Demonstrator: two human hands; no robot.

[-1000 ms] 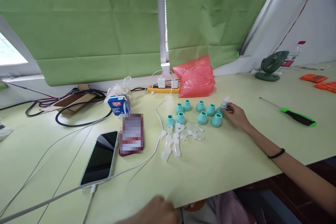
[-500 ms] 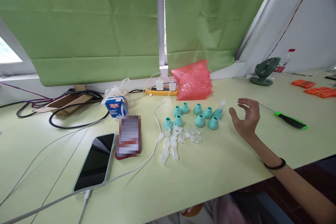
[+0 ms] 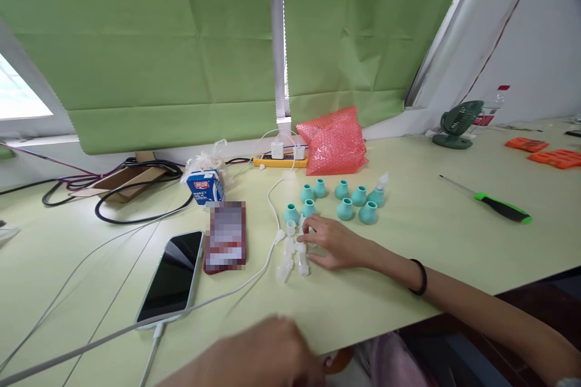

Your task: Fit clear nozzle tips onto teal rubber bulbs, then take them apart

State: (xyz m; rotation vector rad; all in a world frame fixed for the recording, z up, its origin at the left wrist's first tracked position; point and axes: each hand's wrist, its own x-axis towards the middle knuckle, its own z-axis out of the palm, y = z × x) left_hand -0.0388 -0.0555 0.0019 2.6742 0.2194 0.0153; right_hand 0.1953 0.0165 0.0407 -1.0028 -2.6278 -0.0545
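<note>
My right hand [image 3: 333,243], with a black band on its wrist, reaches over a small heap of clear plastic nozzle-like pieces [image 3: 287,254]. Its fingers are bent and apart at the pieces, some of which it covers. Blurred at the bottom edge is my left hand [image 3: 272,347]; its fingers cannot be made out. Behind the heap stand several teal bulb-shaped pieces [image 3: 345,210] with open necks. One teal bulb [image 3: 376,196] at the right end of the group has a clear nozzle [image 3: 384,181] in its neck.
Left of the heap lie a dark phone [image 3: 171,278], a red-cased phone [image 3: 227,236] and a white cable [image 3: 249,281]. A milk carton [image 3: 206,187], yellow power strip [image 3: 272,162] and pink bubble-wrap bag [image 3: 336,145] stand behind. To the right are a screwdriver [image 3: 503,207] and a green fan [image 3: 456,124].
My right hand has moved left and down from beside the teal bulbs to the clear pieces. My left hand has come into view at the bottom.
</note>
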